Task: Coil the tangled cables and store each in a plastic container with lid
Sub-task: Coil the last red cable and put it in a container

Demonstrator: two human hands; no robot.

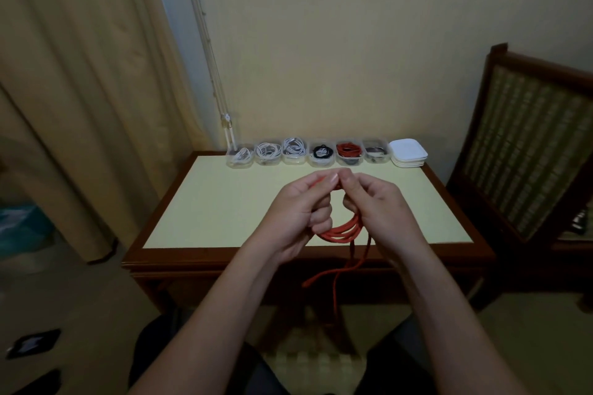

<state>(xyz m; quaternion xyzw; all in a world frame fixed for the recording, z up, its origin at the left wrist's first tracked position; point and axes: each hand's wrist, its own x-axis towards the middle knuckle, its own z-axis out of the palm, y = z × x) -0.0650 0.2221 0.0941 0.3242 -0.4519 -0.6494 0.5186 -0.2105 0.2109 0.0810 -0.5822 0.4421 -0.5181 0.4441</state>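
Curtain [80,74]: beige, hangs down the whole left side, beyond the table's left edge.
Table [208,202]: dark wood frame, pale yellow top, centre of view.
Chair [529,144]: wooden with a woven back, stands just beside the table's right edge.
Left hand [300,208]: raised over the near half of the surface, fingers curled round the left side of the coil, thumb and forefinger pinching it at the top.
Right hand [375,205]: raised beside the left, fingers curled round the right side of the same coil, fingertips meeting the left hand's at the top.
Containers [294,152]: six clear ones, lined up side by side along the far edge. From the left: three with white cable, one black, one red, one dark; cannot tell the last one's contents further.
Lids [408,153]: white stack, far right corner, just beside the last container.
Orange cable [341,232]: several loops clamped between both hands, off the surface, above the near edge. Two loose tails drop past the near edge, below the tabletop.
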